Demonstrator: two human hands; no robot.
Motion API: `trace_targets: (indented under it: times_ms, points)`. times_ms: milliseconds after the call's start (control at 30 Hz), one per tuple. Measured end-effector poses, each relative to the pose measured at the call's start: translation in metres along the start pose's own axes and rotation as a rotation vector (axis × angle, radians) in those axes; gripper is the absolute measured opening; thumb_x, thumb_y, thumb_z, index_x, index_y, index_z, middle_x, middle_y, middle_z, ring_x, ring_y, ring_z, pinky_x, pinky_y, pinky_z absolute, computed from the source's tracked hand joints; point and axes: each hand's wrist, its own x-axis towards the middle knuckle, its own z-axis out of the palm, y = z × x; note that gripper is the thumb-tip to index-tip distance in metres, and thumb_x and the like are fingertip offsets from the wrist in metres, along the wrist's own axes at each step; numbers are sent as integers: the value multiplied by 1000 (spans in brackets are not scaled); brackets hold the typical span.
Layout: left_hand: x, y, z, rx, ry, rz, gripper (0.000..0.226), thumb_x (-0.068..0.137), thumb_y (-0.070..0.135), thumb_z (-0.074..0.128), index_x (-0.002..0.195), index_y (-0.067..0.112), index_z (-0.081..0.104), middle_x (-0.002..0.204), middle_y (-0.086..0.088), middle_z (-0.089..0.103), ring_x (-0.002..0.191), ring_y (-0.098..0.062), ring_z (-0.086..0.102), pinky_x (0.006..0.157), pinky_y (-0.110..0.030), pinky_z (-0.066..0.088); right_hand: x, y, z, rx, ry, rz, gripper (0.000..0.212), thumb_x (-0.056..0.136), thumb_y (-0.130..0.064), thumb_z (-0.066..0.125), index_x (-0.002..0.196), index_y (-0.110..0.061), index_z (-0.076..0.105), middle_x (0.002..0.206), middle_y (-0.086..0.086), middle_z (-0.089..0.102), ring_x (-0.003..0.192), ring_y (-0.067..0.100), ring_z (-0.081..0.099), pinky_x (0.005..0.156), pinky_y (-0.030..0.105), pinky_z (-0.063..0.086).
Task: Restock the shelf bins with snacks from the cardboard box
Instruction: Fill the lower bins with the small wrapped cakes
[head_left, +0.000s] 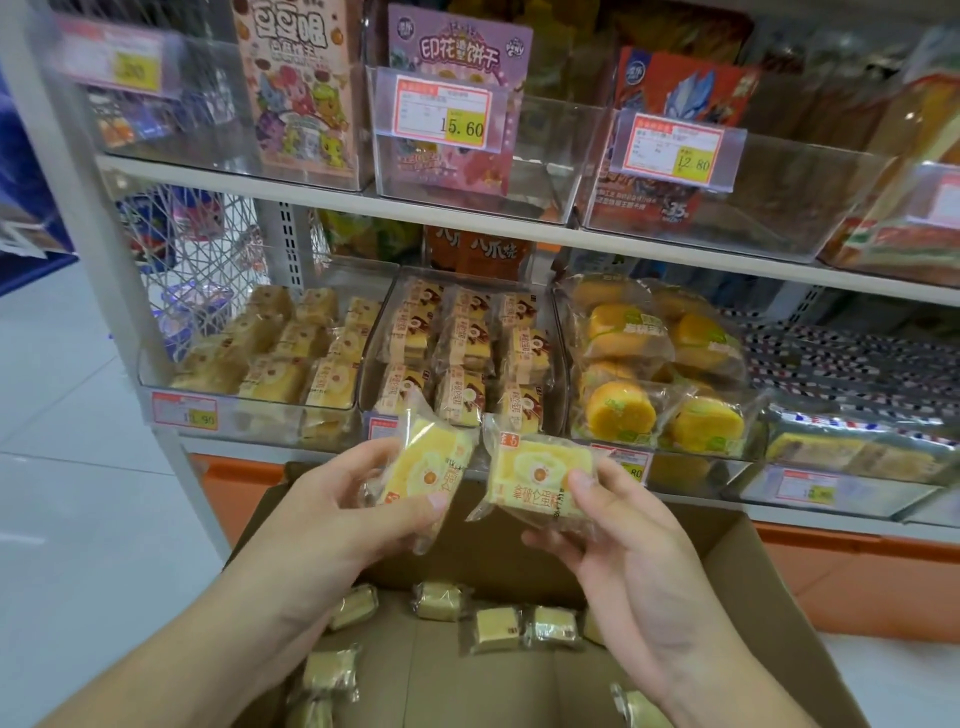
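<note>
My left hand (332, 514) grips a yellow wrapped cake (431, 457), held tilted above the cardboard box (769, 582). My right hand (623, 540) pinches a second wrapped cake (540, 475) beside the first. Both cakes hover just in front of the lower shelf's clear bins. The left bin (171, 384) holds several matching yellow cakes. The middle bin (558, 364) holds brown-labelled cakes. Several more wrapped cakes (496, 629) lie loose on the box's floor below my hands.
A right-hand bin (665, 452) holds bagged round orange cakes. The upper shelf (467, 218) carries clear bins with boxed biscuits and price tags. The white shelf upright (104, 270) stands at left, with tiled floor (78, 519) beyond it. An orange base runs under the shelf.
</note>
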Motion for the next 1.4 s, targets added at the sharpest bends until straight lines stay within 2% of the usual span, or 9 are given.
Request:
trace_targets:
  times_ms: [133,333,567,800,933,1067,1167,1300,1400]
  points:
    - [4,4,-7,114,45,40,59,67,26,94,121,36,73,106,6,81,99,-11,75,89,-38,54,2,-2,-3,-46,17,-35,44,88,-21,68,127,-1,66,119,18,77,114,36,73,89,47,56]
    - [13,-1,-12,-9,96,46,64,58,58,93,113,27,81,109,-1,81,104,-26,63,88,-42,41,3,-2,-3,41,-1,-25,55,79,-10,72,129,7,56,120,23,75,115,37,73,109,55,49]
    - [13,-4,3,-309,106,-41,11,84,26,76,90,18,82,98,-10,82,92,-27,80,87,-52,60,0,0,0,16,-14,-13,51,78,-7,78,125,-2,60,118,23,75,112,37,74,89,45,56]
    - [11,-2,3,-408,107,-91,47,73,25,78,116,11,67,97,-17,81,92,-38,80,81,-61,62,-1,1,4,-56,84,-54,48,76,-19,79,118,1,64,110,17,79,99,26,78,83,39,54]
    - [2,-13,18,-283,2,-143,39,85,26,76,120,9,71,105,-18,80,98,-38,78,99,-67,55,-5,14,12,-175,59,-59,48,72,-22,81,109,2,63,98,20,79,84,24,76,79,36,55]
    - [-2,-18,21,-245,-43,-157,46,86,23,82,127,9,69,112,-17,79,103,-36,78,96,-59,59,-10,27,15,-375,47,-95,49,71,-32,84,106,-4,66,92,15,80,87,28,78,75,33,60]
    - [-3,-20,20,-190,-44,-145,60,70,17,93,125,10,69,108,-16,80,99,-35,79,84,-48,61,-14,33,16,-511,35,-132,41,76,-31,86,101,-6,64,92,11,80,92,29,77,88,46,63]
    - [-3,-19,18,-169,-9,-138,62,64,10,95,120,8,70,104,-16,81,95,-35,79,80,-43,61,-14,33,17,-677,-18,-185,22,85,-30,85,90,-25,64,94,5,78,93,23,76,90,51,62]
    - [-2,-14,15,-137,-8,-112,61,64,9,95,119,10,70,102,-14,81,93,-32,80,76,-40,63,-12,24,13,-789,-106,-210,35,75,-53,88,97,-44,62,110,-8,74,102,15,72,92,46,62]
